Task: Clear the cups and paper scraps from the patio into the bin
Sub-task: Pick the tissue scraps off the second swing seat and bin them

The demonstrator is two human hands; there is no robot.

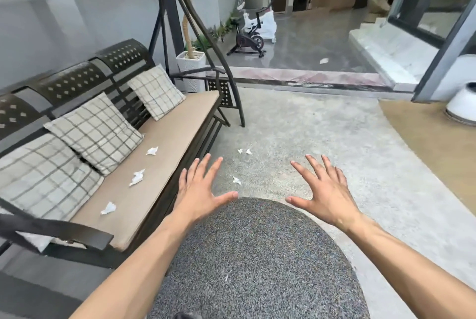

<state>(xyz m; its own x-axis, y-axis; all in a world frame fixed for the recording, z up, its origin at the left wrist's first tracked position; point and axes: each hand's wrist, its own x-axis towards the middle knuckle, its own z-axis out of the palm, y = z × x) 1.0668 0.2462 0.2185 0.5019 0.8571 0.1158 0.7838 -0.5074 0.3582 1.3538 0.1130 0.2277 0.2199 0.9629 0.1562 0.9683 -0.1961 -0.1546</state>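
Paper scraps (136, 177) lie along the bench (180, 123) front edge; we hold nothing, left hand (198, 190) and right hand (327, 190) spread apart.

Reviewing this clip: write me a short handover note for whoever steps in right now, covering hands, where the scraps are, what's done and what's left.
Left hand and right hand: both open, fingers spread, holding nothing, hovering over the patio floor.
Paper scraps: three on the swing bench cushion, at and; on the concrete, a pair and one more; a small one on the dark mat; one farther off on the glossy floor.
No cups or bin in view.
Done: nothing evident. Left: all scraps.
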